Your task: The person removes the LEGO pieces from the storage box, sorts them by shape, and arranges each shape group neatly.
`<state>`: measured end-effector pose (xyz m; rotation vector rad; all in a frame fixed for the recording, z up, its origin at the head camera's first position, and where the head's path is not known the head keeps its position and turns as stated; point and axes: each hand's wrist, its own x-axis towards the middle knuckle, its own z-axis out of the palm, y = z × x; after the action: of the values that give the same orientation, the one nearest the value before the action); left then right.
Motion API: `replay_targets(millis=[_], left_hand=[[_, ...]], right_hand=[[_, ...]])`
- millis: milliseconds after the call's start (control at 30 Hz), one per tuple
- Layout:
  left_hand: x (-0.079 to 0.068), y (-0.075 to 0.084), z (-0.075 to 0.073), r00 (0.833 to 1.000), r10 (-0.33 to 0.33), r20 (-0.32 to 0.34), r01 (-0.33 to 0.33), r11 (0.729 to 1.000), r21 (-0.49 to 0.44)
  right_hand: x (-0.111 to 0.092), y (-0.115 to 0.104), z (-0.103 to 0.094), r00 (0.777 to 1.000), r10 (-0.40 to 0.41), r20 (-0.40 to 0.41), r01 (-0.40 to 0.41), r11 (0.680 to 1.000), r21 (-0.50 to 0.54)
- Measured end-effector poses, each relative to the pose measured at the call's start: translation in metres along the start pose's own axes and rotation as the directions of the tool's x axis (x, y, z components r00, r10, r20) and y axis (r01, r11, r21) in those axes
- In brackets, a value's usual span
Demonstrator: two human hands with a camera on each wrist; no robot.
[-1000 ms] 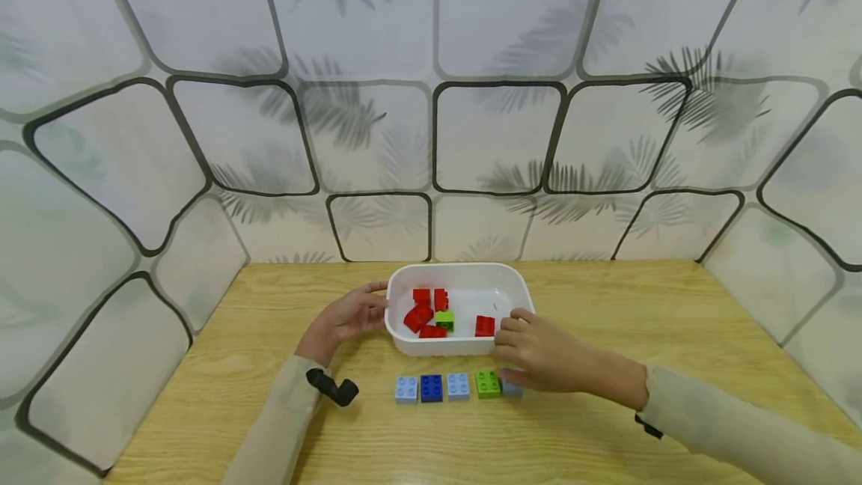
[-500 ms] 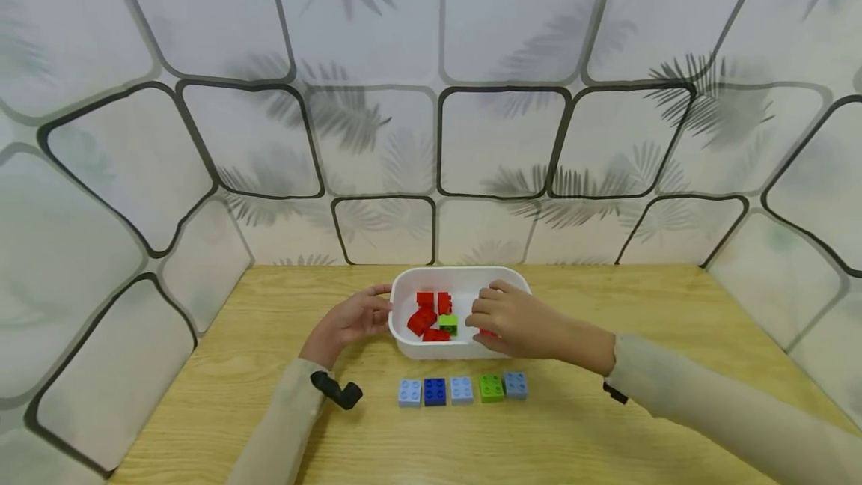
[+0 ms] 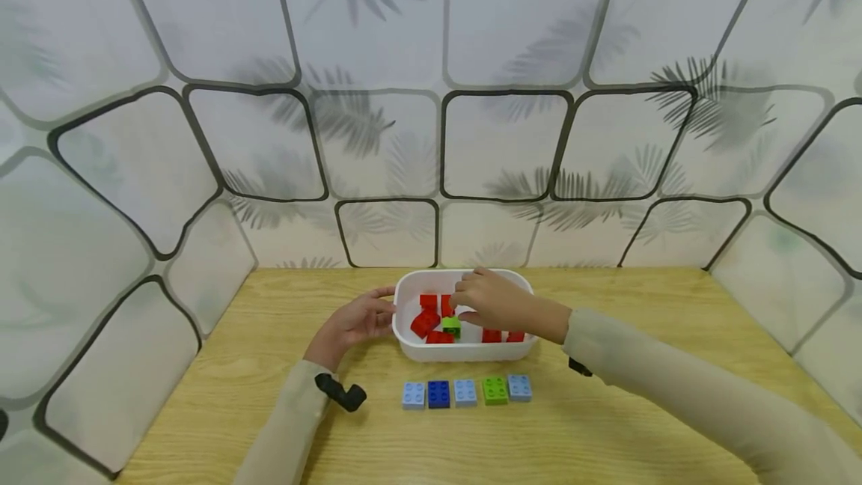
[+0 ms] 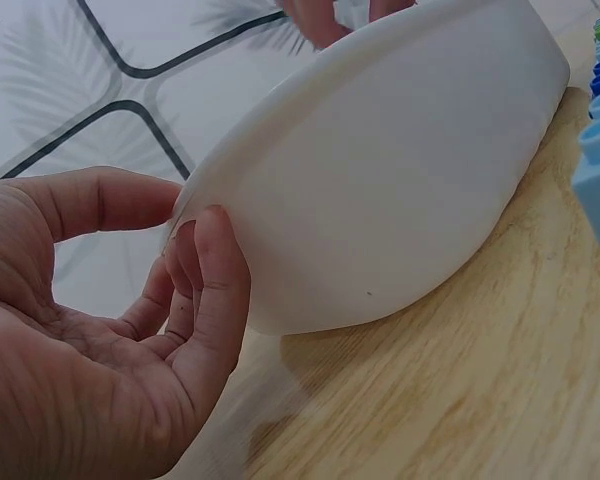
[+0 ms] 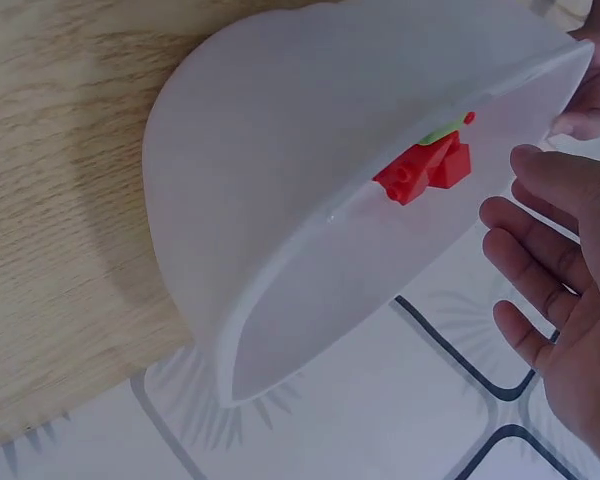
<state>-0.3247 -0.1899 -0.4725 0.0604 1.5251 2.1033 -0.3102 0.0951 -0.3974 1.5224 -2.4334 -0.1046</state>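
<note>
Hovering over white tray (image 3: 438, 354), head view: right hand (image 3: 498, 301), empty; green brick (image 3: 452, 327), inside tray, crowded by red bricks (image 3: 425, 322), could slip if pinched askew. Left wrist: left hand (image 4: 105, 345), relaxed, touching tray. Right wrist: fingers (image 5: 528, 246) unclenched.

A right hand (image 3: 494, 301) partly hides a red brick (image 3: 446, 305) at its nine o'clock; the head view crops sleeves (image 3: 673, 388) at four and seven.
</note>
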Motion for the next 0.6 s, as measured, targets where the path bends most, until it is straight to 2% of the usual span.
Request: replay_targets(millis=[233,600], left_hand=[[0.001,0.0,0.0,1.0,-0.008,-0.004,0.008,1.0,-0.007],[-0.002,0.0,-0.001,1.0,0.002,-0.004,-0.002,1.0,-0.007]], right_hand=[[0.011,0.006,0.009,0.99,0.078,0.116,-0.087,0.994,0.072],[0.022,0.004,0.023,0.966,0.128,0.224,-0.164,0.975,0.151]])
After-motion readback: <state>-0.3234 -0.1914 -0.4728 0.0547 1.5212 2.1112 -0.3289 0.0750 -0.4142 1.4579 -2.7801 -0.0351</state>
